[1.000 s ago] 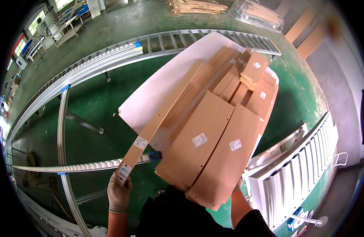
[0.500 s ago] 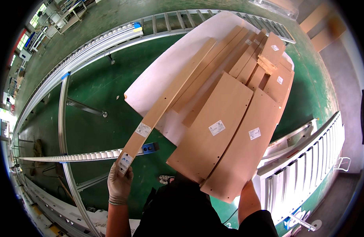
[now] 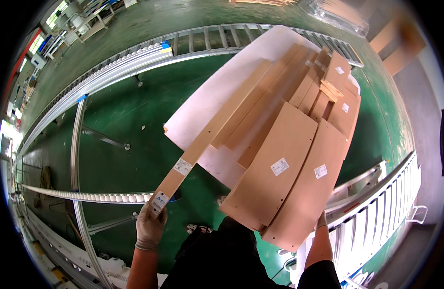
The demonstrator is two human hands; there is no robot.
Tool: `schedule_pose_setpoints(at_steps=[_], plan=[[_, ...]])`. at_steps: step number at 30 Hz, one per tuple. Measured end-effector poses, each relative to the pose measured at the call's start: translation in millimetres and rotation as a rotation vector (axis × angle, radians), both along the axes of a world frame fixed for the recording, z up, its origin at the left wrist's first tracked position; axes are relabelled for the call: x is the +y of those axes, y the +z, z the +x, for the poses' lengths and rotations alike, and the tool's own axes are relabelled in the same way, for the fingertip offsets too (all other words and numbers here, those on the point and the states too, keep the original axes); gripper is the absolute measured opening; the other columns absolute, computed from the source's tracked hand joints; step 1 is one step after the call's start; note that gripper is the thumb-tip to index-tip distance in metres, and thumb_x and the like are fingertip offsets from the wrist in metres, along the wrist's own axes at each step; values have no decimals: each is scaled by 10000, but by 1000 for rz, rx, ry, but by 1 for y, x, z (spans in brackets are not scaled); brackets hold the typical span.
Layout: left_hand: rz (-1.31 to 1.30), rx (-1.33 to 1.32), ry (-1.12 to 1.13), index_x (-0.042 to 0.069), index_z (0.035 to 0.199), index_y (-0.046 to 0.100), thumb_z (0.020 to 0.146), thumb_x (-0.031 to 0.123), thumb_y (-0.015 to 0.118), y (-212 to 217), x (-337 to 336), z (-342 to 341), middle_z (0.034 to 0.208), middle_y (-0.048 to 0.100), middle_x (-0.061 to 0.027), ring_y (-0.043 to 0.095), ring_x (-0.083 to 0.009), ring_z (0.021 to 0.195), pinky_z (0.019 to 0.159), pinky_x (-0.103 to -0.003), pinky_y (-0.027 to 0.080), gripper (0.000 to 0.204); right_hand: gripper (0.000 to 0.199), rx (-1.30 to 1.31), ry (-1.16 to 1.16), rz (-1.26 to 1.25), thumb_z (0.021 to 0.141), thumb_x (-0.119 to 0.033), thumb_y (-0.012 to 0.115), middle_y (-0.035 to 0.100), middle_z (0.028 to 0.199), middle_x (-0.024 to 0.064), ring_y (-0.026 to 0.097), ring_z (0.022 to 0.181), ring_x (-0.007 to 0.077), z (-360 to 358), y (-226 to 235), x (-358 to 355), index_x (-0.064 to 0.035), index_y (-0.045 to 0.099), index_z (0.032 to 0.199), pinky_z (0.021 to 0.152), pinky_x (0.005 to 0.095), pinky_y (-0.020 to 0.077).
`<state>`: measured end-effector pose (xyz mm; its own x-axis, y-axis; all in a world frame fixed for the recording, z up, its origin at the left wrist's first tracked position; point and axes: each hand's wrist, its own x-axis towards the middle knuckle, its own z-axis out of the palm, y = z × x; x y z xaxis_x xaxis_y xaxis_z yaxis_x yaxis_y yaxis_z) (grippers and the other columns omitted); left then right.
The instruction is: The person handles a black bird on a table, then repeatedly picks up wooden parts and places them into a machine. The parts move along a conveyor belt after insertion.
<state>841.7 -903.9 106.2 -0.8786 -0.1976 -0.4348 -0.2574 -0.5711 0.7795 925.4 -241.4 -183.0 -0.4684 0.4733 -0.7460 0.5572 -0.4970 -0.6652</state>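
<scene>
My left hand (image 3: 150, 227), in a light glove, is closed round the near end of a long, narrow brown board (image 3: 202, 147). That board slopes away to the upper right, across the pale tabletop (image 3: 190, 123), with two white labels near my fingers. My right hand (image 3: 321, 220) is at the right edge of a wide brown panel (image 3: 306, 192); its fingers are hidden behind the edge. Another wide panel (image 3: 275, 166) lies alongside on the left. Farther back are more narrow boards (image 3: 255, 103) and a small labelled panel (image 3: 338, 70) on a light wood block (image 3: 330, 90).
A roller conveyor (image 3: 154, 55) curves behind the table. On the left stand a metal frame post (image 3: 76, 144) and a narrow roller track (image 3: 106, 196) ending near my left hand. To the right is a ribbed white metal unit (image 3: 376, 207). My shoe (image 3: 198, 228) shows on the green floor.
The table and boards sit a little lower and farther right in view. My left hand, still holding the narrow board, has shifted slightly right and down; my right hand appears farther right and slightly higher.
</scene>
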Motion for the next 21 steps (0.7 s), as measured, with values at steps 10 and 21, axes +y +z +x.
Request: schedule_pose_setpoints(at_steps=[10,21], plan=[[-107,-43,-9,30,1353,622,1088,392,497,6,-10,17,1172,685,-100,682,-225,1007,858,-352,571,466,222,-67,81,193,1028,-206,565,682,1044,123,625,916,247,5,-9,38,3,634,1056,822,359,523],[100,36,555,79,1082,667,1046,431,610,-17,-86,128,1000,719,-75,720,-220,938,787,-344,603,358,228,876,422,1086,969,-82,605,665,1103,147,639,1011,271,-245,209,-103,-2,653,1177,913,372,521]])
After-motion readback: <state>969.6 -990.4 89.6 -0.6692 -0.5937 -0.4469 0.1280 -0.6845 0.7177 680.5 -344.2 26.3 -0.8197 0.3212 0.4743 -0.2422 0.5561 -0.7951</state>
